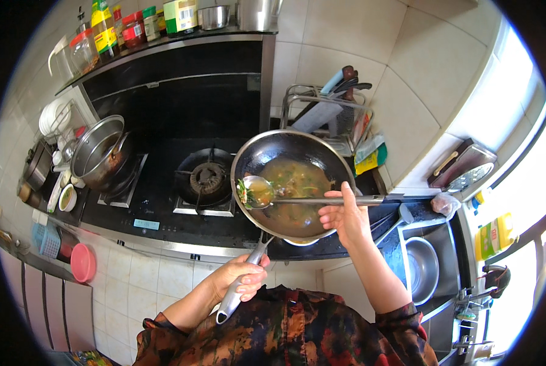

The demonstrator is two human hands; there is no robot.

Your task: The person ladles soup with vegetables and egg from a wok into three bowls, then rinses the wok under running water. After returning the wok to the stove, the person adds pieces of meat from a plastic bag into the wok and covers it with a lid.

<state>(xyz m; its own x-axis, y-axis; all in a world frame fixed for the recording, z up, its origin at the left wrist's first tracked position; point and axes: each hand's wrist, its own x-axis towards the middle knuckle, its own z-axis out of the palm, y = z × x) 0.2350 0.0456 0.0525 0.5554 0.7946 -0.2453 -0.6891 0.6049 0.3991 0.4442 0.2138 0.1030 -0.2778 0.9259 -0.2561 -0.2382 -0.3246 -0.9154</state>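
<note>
My left hand point(243, 277) is closed around the metal handle of a wok point(295, 142), which is held off the burner, over the counter right of the stove. Brownish broth with green and orange bits lies in the wok. My right hand point(346, 212) holds the long handle of a metal ladle point(260, 192), thumb on top and fingers beneath. The ladle's bowl is over the wok's left side, with broth and chopped greens in and beside it. Under the wok's near rim shows part of a pale bowl point(301, 242).
A gas burner point(208, 178) is left of the wok; a second wok point(101, 160) with a steel basin stands farther left. A knife rack point(327, 105) is behind. To the right are a spatula point(405, 214) and a sink holding a metal basin point(421, 270).
</note>
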